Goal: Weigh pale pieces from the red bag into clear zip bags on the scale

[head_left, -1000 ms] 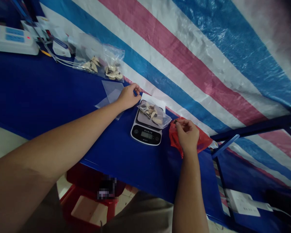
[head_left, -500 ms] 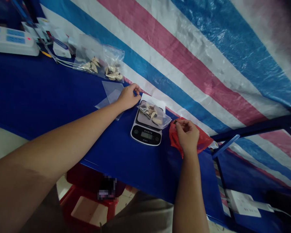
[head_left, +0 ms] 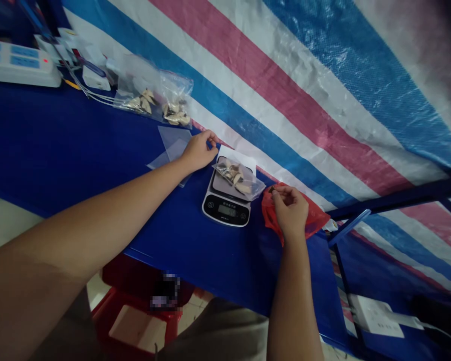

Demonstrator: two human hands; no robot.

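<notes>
My left hand point(head_left: 201, 149) rests by the back left corner of a kitchen scale point(head_left: 226, 208), its fingers loosely curled, thumb apart, and nothing visible in them. On the scale's platform lies a clear plastic bag point(head_left: 253, 186) with pale, dark-edged slices point(head_left: 235, 175) in it. The display shows digits too blurred to read. To the right of the scale, my right hand point(head_left: 291, 208) pinches a small dark piece point(head_left: 272, 189) between thumb and fingers. It is over a crumpled red plastic bag point(head_left: 315, 215), whose contents are hidden.
Flat clear bags point(head_left: 173, 143) lie left of the scale. Two filled bags point(head_left: 176, 105) lean against the striped tarp point(head_left: 248, 65) at the back. A power strip point(head_left: 18, 62) and cables sit at the far left. Below the blue table point(head_left: 78, 135) is a red stool point(head_left: 108, 321).
</notes>
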